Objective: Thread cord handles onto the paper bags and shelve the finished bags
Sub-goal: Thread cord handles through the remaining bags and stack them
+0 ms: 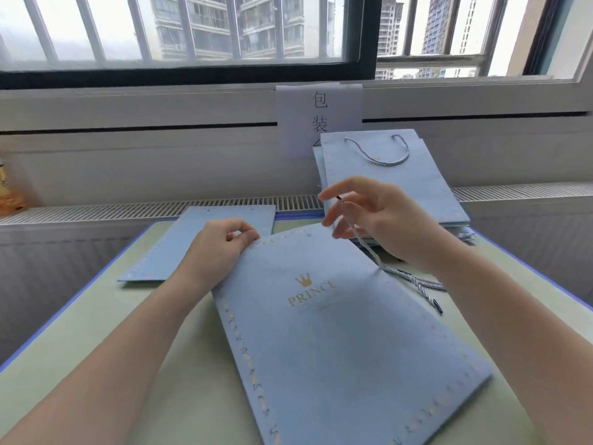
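Observation:
A flat light-blue paper bag with a gold crown and "PRINCE" lies in front of me on the table. My left hand pinches its top left edge. Above the bag's top right corner, my right hand pinches a pale twisted cord near its dark tip. The cord runs down to a loose bunch of cords on the table at the right. A finished bag with a cord handle tops a leaning stack at the back right.
Another flat blue bag lies at the back left of the pale green table. Behind it run a radiator grille and a barred window. A paper sign hangs on the wall. An orange object sits far left.

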Tool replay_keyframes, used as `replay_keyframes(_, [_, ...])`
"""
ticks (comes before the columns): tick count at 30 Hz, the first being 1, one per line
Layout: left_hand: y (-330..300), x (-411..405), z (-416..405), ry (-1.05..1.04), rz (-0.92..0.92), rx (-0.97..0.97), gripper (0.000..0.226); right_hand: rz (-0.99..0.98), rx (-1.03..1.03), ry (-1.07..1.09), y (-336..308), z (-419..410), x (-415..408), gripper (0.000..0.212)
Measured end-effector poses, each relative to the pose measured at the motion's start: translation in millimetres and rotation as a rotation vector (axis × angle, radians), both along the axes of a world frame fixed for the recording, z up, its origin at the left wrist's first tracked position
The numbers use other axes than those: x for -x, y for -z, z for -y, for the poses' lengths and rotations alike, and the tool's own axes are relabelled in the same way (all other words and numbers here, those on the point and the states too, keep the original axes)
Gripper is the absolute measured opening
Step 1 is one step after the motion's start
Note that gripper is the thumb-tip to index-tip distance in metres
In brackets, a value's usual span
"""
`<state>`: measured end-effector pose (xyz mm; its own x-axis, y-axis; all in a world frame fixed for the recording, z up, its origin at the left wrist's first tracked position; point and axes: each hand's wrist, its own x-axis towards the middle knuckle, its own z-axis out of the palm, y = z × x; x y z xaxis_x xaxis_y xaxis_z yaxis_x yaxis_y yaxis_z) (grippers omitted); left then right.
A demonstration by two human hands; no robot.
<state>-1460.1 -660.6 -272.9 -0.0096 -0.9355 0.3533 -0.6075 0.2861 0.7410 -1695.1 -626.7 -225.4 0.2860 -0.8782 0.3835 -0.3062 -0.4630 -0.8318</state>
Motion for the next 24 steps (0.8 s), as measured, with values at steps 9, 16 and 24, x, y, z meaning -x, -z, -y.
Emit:
replay_keyframes(9, [-10, -5, 0, -0.104, 0.240, -0.213, 0.040, -0.287, 0.028, -0.017, 45, -2, -38, 0.026])
replay_keyframes(16, [-16, -10, -6, -0.058, 0.179, -0.380, 0.042, -0.465, -0.079, -0.022, 47, -1, -35, 0.029])
replay_keyframes(24, [-17, -6, -15, 0.100, 0.671, -0.559, 0.035, -0.585, -0.181, -0.052, 31, -7, -28, 0.024])
